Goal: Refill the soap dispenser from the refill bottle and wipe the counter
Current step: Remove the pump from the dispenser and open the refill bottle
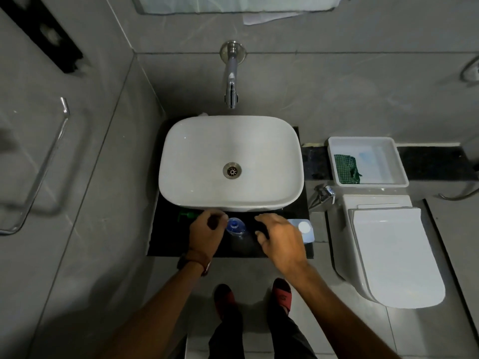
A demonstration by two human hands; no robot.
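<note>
Refill barely begun: both hands are being held over the bottles at the front of the dark surface.

At lower centre, the left hand point(206, 233) is being curled loosely beside a blue-topped bottle point(235, 226), contact unclear; the right hand point(281, 238) is being held open, grasping nothing. A green pump point(188, 216) is lying at the left, so the dispenser is judged opened. A white-capped container point(303, 227) is untouched, and the green cloth point(346, 169) is being left in the tub point(400, 161) at the right: wiping remains.

bathroom: basin point(230, 141), toilet point(394, 255)
</note>
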